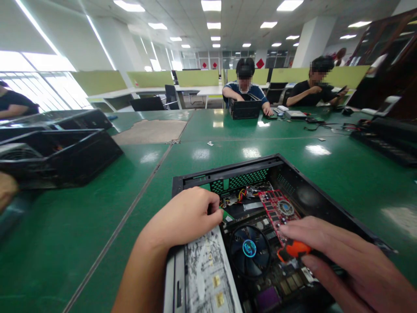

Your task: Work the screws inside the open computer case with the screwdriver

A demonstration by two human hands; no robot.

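An open black computer case lies on the green table in front of me. My left hand reaches over the silver drive, fingers curled, with a small green circuit board at its fingertips. My right hand is over the case's right side, thumb and fingers around a screwdriver with an orange and black handle; its shaft cannot be made out. Inside the case are a round cooling fan with a blue centre and a red graphics card beside my right fingertips.
More black cases stand at the left, near another person's hand. Across the table a person works at a black box. Another person sits at the right, near cables and parts. A small white piece lies mid-table.
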